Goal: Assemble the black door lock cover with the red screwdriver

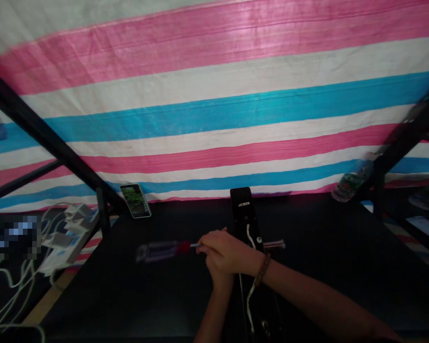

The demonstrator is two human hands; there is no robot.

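A screwdriver [164, 250] with a clear purplish handle and red collar lies level in the air, blurred, its handle pointing left. My right hand [230, 250], with a beaded bracelet at the wrist, is closed at the fingertips on its thin metal shaft. Below and against it is my left hand [219, 275], its fingers mostly hidden by the right one. Both hands are over the left side of a long black device [241, 202] that carries a white cord [249, 305]. A shiny metal piece [274, 244] sticks out to the device's right.
A phone [136, 201] with a lit screen leans at the back left of the black table [128, 290]. Near the right frame post [396, 138] stands a tilted plastic bottle [352, 181]. Chargers and cables fill a power strip [62, 252] at left. A striped sheet [214, 114] hangs behind.
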